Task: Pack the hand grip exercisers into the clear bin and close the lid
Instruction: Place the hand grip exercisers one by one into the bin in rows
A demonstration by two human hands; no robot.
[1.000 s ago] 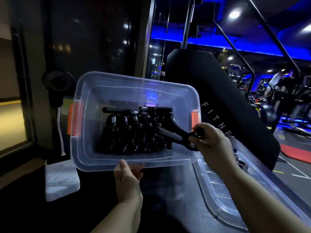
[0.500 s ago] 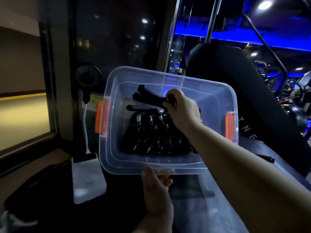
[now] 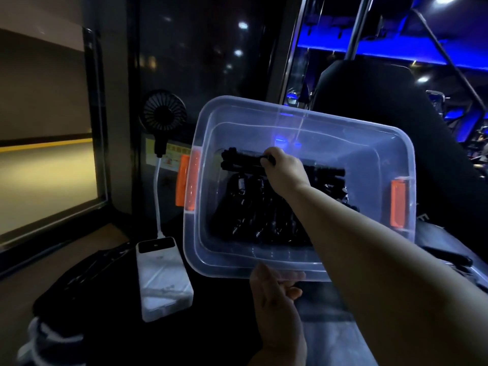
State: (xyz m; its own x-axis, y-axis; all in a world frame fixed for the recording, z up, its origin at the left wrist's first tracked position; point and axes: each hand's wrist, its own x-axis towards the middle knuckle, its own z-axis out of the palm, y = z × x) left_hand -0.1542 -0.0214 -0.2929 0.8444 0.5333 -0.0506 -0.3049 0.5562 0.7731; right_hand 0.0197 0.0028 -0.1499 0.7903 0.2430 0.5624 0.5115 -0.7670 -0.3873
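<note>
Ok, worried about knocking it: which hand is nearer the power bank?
Left. The left hand holds the clear bin at its near rim, right of the power bank; the right hand is inside the bin.

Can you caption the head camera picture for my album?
Right hand holds a hand grip exerciser inside the clear bin; left hand grips its rim.

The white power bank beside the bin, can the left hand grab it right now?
Probably not yet. The left hand grips the near rim of the clear bin. The white power bank lies close by with nothing between, so it could likely reach after letting go.
</note>
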